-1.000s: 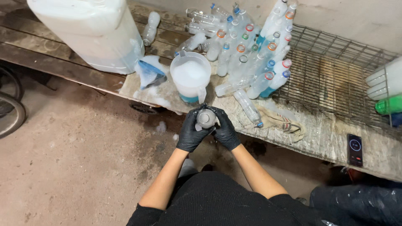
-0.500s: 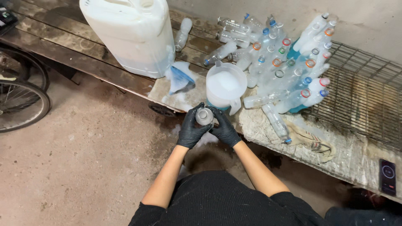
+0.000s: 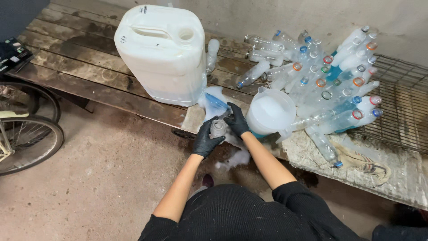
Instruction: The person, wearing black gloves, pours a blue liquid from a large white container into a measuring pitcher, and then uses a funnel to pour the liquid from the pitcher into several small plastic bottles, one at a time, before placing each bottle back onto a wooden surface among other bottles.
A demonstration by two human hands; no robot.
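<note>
- At nine o'clock stood a bicycle wheel [image 3: 26, 143]; a white jerrycan [image 3: 162, 53] sat at eleven.
- Centre: left hand [image 3: 206, 139] clenched round a small bottle [image 3: 217, 128]; right hand [image 3: 236, 119] gripped its top.
- At two o'clock, a white jug [image 3: 269, 117] and piled bottles [image 3: 332, 85] crowded the bench [image 3: 89, 71].

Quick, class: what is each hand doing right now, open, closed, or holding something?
Left hand: closed around the small grey bottle.
Right hand: fingers on the same bottle's top; grip cannot be told.
</note>
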